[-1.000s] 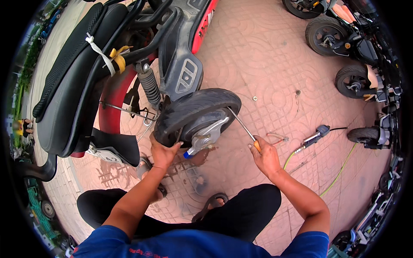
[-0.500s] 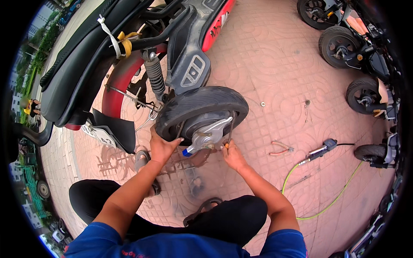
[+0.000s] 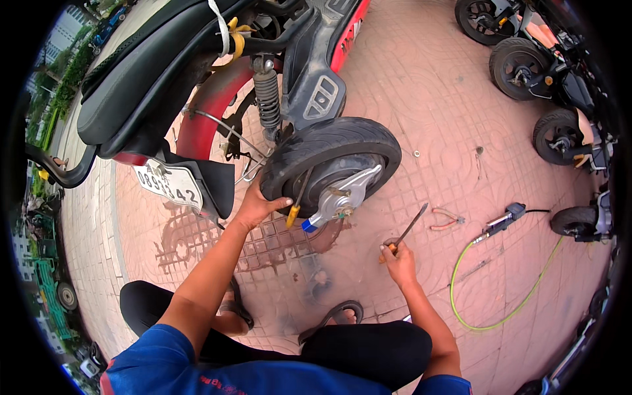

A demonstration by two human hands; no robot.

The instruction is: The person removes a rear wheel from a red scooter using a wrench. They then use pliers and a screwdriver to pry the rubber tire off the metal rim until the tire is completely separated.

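The rear wheel of a motorbike stands before me, its black tyre [image 3: 329,141] around a dark hub with a silver brake plate [image 3: 345,192]. My left hand [image 3: 258,207] grips the tyre's near left edge, thumb on the sidewall, other fingers hidden behind. Beside that thumb, a yellow-handled screwdriver [image 3: 292,216] is wedged between tyre and rim, its handle hanging downward. My right hand [image 3: 400,263] is closed around the orange handle of a second screwdriver [image 3: 413,227]. That one is off the wheel, its blade pointing up and to the right over the paving.
On the paving lie pliers [image 3: 447,218], a nut [image 3: 416,154] and an inflator gun [image 3: 505,218] with a green hose [image 3: 454,289]. The seat [image 3: 158,85] and number plate [image 3: 168,184] overhang on the left. Several parked motorbikes [image 3: 559,138] line the right.
My right hand has drawn its screwdriver away from the tyre, down and to the right. My left hand stays on the tyre. The whole view has shifted slightly.
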